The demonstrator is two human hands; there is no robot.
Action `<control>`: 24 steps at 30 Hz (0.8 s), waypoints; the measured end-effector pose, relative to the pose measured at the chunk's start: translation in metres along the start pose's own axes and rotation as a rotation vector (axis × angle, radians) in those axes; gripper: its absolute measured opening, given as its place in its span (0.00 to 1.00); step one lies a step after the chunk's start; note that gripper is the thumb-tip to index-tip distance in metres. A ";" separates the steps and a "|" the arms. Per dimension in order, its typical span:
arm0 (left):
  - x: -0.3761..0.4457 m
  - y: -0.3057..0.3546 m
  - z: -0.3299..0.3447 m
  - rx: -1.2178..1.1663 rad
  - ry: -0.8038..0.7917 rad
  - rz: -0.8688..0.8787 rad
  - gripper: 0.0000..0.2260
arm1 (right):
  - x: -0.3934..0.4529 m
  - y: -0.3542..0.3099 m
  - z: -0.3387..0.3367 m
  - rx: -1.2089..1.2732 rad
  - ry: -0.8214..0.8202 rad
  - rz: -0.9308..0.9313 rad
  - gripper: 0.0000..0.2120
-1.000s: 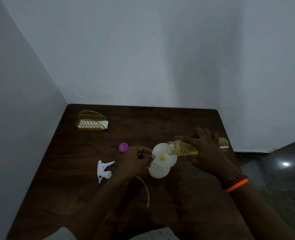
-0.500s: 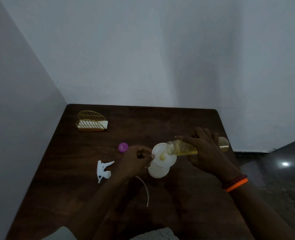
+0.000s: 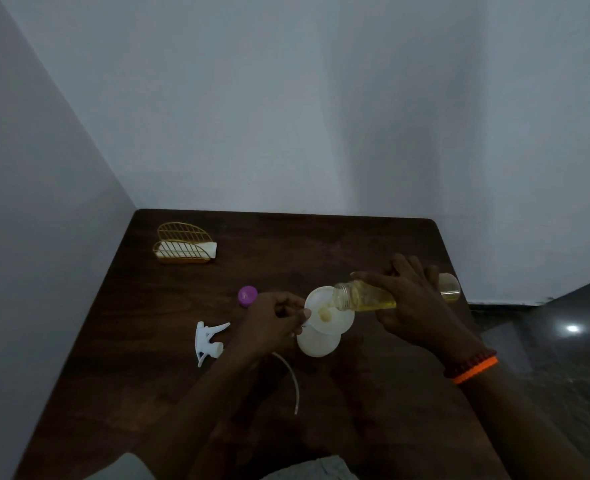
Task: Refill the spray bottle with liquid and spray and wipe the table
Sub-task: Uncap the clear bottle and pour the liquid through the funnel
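Observation:
A white spray bottle (image 3: pixel 317 344) stands on the dark wooden table (image 3: pixel 321 244) with a white funnel (image 3: pixel 335 320) set in its neck. My left hand (image 3: pixel 272 320) pinches the funnel's rim on the left side. My right hand (image 3: pixel 407 299) grips a clear bottle of yellow liquid (image 3: pixel 366 297), tipped almost level, its open mouth over the funnel. Yellow liquid sits in the funnel's centre. The white trigger sprayer head (image 3: pixel 208 341) with its thin dip tube (image 3: pixel 293 379) lies on the table to the left.
A purple cap (image 3: pixel 247 294) lies beyond my left hand. A gold wire holder with white napkins (image 3: pixel 184 249) stands at the far left corner. Walls close off the table's left and far sides. Dark floor lies to the right.

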State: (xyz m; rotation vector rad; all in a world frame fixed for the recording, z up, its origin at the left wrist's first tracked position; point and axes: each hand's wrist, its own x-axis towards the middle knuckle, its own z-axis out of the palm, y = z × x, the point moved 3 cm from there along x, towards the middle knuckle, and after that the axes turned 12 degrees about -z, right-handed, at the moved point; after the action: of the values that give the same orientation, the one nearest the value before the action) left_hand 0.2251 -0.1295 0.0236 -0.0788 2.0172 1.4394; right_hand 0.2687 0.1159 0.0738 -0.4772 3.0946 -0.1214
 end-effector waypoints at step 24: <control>0.000 -0.001 0.000 -0.020 -0.006 -0.006 0.05 | 0.000 -0.002 -0.003 0.005 0.006 0.001 0.36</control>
State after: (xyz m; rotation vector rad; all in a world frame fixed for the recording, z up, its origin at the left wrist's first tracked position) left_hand 0.2256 -0.1295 0.0231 -0.0890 1.9965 1.4543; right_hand 0.2696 0.1142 0.0772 -0.4760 3.0998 -0.1308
